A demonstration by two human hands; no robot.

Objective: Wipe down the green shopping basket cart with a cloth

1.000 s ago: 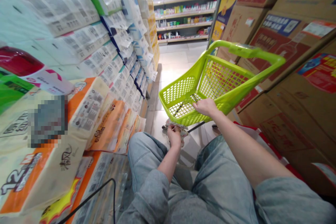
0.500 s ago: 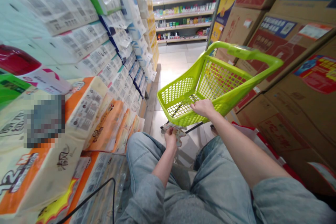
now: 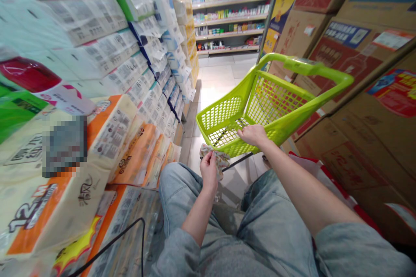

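Observation:
A lime-green plastic shopping cart (image 3: pixel 292 120) with mesh walls stands ahead of my knees, its basket holding no goods that I can see. My right hand (image 3: pixel 254 135) is closed on the near rim of its basket. Just left of it, my left hand (image 3: pixel 209 166) pinches a light cloth (image 3: pixel 222 161) with a small coloured pattern. This crumpled cloth lies against the near left corner of the basket and hangs below the rim. Part of it is hidden behind my fingers.
Stacked tissue packs (image 3: pixel 120 138) line the left side, with a red-capped bottle (image 3: pixel 32 75) and a blurred-out object (image 3: pixel 65 145) on top. Cardboard boxes (image 3: pixel 351 138) rise on the right. Shelves of small goods (image 3: pixel 232 17) stand beyond the tiled floor (image 3: pixel 216 73).
My left hand has shifted slightly up and left, bringing the cloth up against the basket's near left corner. The right hand keeps its hold on the rim.

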